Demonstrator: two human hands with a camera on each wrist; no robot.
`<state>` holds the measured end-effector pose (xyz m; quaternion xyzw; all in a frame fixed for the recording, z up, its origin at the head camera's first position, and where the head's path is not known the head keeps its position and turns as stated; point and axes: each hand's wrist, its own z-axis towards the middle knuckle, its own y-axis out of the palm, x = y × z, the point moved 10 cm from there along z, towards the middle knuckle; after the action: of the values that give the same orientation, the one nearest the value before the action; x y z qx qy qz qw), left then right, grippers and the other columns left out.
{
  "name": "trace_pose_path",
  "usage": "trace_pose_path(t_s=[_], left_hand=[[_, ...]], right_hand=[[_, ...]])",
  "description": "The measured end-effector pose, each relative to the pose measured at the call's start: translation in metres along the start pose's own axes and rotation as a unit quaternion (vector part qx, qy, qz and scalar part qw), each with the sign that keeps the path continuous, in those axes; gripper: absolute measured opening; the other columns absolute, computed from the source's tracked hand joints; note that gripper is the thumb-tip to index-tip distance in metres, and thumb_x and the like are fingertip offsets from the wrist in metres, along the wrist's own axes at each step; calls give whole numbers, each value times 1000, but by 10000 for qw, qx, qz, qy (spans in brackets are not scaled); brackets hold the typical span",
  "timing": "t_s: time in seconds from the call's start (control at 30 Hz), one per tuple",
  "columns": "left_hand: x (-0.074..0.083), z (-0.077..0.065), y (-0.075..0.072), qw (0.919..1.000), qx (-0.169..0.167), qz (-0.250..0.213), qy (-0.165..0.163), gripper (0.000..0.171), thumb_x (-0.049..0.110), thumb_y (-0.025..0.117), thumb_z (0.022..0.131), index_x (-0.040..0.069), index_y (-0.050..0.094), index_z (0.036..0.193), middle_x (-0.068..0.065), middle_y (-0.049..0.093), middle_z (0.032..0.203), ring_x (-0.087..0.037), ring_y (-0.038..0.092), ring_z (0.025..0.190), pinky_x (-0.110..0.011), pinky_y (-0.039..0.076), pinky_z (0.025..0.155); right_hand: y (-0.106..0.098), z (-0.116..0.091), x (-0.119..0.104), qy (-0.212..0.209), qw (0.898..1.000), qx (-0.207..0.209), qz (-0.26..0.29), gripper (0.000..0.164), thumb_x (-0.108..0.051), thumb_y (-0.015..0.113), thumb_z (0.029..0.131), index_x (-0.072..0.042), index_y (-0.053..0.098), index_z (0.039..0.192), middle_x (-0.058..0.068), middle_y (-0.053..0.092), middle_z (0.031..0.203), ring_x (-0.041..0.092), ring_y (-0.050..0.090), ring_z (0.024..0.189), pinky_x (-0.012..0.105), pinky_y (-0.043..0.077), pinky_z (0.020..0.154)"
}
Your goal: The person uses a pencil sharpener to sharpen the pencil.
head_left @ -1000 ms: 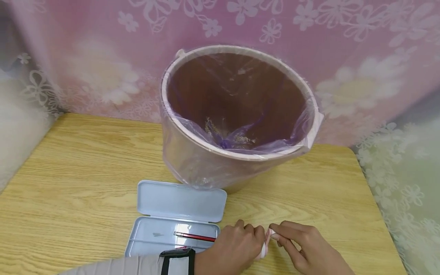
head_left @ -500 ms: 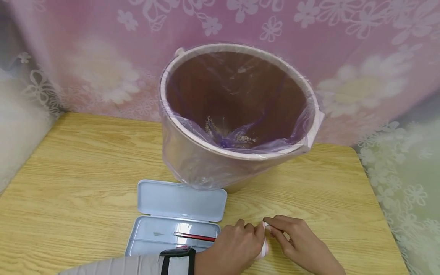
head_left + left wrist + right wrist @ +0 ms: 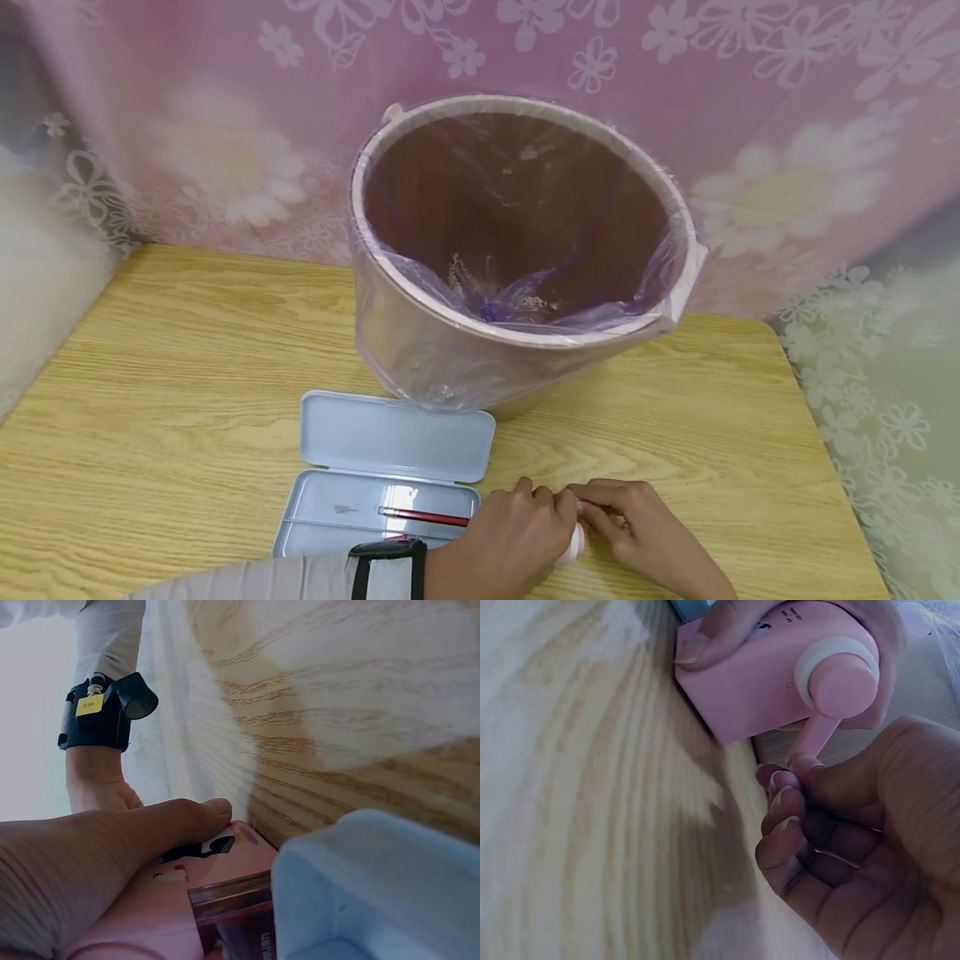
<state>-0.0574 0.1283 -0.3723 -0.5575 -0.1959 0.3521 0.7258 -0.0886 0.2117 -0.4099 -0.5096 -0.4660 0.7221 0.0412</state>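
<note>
A pink crank pencil sharpener (image 3: 739,701) stands on the table, mostly hidden under my left hand (image 3: 517,533) in the head view. That hand grips its body, the thumb lying along its pink top in the left wrist view. My right hand (image 3: 648,533) pinches the end of the sharpener's crank handle (image 3: 815,741) between thumb and fingers. On the sharpener's other side, a dark see-through shavings drawer (image 3: 236,911) faces the open light-blue pencil case (image 3: 397,437). Inside the case lies a dark red pencil (image 3: 431,517).
A large bin (image 3: 480,325) lined with a thin purple-tinted plastic bag stands behind the case, with a little debris at its bottom. The wood-grain table (image 3: 187,358) meets a pink flowered curtain (image 3: 315,108) at the back.
My right hand has moved left and slightly up, then down against the left hand, turning the crank. My left hand and the pencil case stay in place.
</note>
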Motion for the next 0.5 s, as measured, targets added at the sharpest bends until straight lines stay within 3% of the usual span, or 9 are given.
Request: trace_pose_path(t_s=[0.2, 0.5], left_hand=[[-2, 0, -1, 10000, 1, -52, -74, 28, 31, 77, 82, 20, 51, 78, 9, 49, 59, -6, 41, 50, -20, 24, 36], [0, 0, -1, 9999, -50, -84, -54, 32, 34, 75, 87, 20, 48, 77, 9, 45, 58, -5, 36, 50, -20, 22, 36]], right_hand=[[10, -5, 3, -3, 9993, -165, 322, 20, -2, 62, 98, -6, 75, 112, 0, 77, 99, -8, 56, 75, 19, 52, 60], [23, -18, -1, -76, 9999, -122, 77, 22, 3, 65, 93, -16, 75, 98, -11, 72, 88, -10, 51, 76, 17, 49, 62]])
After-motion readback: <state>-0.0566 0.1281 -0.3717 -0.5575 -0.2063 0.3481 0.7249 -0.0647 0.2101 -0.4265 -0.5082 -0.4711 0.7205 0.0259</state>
